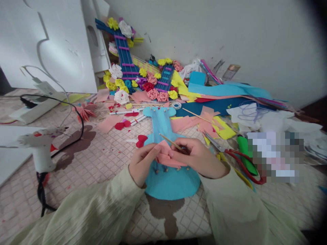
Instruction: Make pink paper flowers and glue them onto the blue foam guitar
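Observation:
Between my two hands is a folded piece of salmon-pink crepe paper (165, 149). My left hand (145, 161) pinches its left edge between thumb and fingers. Thumb and fingers of my right hand (195, 154) close on its right side. A thin wooden stick (170, 140) also sits in the right hand, its tip pointing up and left over the paper. Beneath both hands a light-blue guitar-shaped craft (172, 185) lies on the table, its neck pointing away from me. Small pegs line its lower body, and the hands cover its middle. A red paper bow (141, 141) lies by its left side.
On the left stands a white hot glue gun (41, 149) with a black cord, near a power strip (38, 103). Red-handled scissors (245, 166) and a green object (246, 154) lie right. Behind are flower-decorated blue paper guitars (125, 56), pink scraps (108, 124) and blue crepe paper (224, 89).

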Available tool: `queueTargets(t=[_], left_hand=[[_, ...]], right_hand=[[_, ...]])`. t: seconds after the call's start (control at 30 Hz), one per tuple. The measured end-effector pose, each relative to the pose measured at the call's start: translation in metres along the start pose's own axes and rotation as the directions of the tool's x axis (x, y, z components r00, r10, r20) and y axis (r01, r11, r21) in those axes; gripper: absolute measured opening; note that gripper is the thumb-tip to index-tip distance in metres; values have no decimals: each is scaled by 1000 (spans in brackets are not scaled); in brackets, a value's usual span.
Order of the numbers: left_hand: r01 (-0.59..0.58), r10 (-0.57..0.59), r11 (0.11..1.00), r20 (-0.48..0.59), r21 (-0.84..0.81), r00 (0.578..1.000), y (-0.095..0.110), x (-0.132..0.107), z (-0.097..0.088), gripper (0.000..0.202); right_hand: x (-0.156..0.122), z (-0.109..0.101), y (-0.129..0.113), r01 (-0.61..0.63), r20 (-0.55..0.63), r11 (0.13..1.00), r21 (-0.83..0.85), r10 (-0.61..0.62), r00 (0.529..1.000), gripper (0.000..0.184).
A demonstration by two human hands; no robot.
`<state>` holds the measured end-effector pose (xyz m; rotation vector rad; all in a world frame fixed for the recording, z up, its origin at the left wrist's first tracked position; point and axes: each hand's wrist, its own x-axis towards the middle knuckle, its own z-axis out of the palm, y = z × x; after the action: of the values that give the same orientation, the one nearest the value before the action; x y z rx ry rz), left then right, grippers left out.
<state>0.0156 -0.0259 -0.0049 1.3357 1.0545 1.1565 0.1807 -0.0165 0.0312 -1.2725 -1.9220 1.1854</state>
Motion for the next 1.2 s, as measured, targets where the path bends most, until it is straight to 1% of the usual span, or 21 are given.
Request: queueTargets(t=[0.1,0.17,0.23,0.27,0.3,0.33,0.4,0.5,0.6,0.73,0.87,0.97,1.07,1.2], left_hand=[[-20,19,1000,22,20,1000,3,1,0,23],[-12,11,999,16,34,1000,4,1,0,23],[-2,2,999,-5,35,1000,5,2,1,23],[-2,3,999,-18,37,1000,5,2,1,23],[-10,11,999,-27,41,1000,5,2,1,22],[-22,24,999,-31,47,999,6,2,0,22],[-63,65,996,-29,61,997,7,3,0,20],[-120,122,990,-15,77,992,8,3,-1,18],[-131,134,986,-19,99,991,7,2,-1,18],[-124,127,986,-21,116,992,4,1,-1,13],[-147,149,980,-10,132,989,4,0,-1,13],[-147,152,978,-27,145,988,6,-1,-1,13],[-148,156,976,-42,163,987,7,-2,-1,14],[-177,185,967,-23,185,983,9,-2,-1,14]], right_hand=[[0,0,1,34,-12,999,-24,-34,999,22],[1,1,1,87,-85,995,-39,-90,992,24],[1,2,1,173,-216,980,-101,-192,957,25],[1,2,1,218,-270,963,-156,-254,929,24],[1,3,1,258,-297,942,-216,-316,901,22],[1,3,1,294,-297,916,-272,-370,880,20],[1,5,2,348,-254,868,-353,-447,858,18],[0,7,5,388,-208,823,-415,-501,840,19],[0,7,5,408,-198,808,-424,-523,829,19],[0,6,1,409,-235,831,-378,-513,826,8],[-1,6,-1,379,-243,847,-373,-483,841,6],[-1,6,-1,370,-228,849,-377,-472,851,8],[-2,6,-2,340,-213,864,-372,-436,874,10],[-2,7,-1,311,-212,885,-346,-396,893,9]])
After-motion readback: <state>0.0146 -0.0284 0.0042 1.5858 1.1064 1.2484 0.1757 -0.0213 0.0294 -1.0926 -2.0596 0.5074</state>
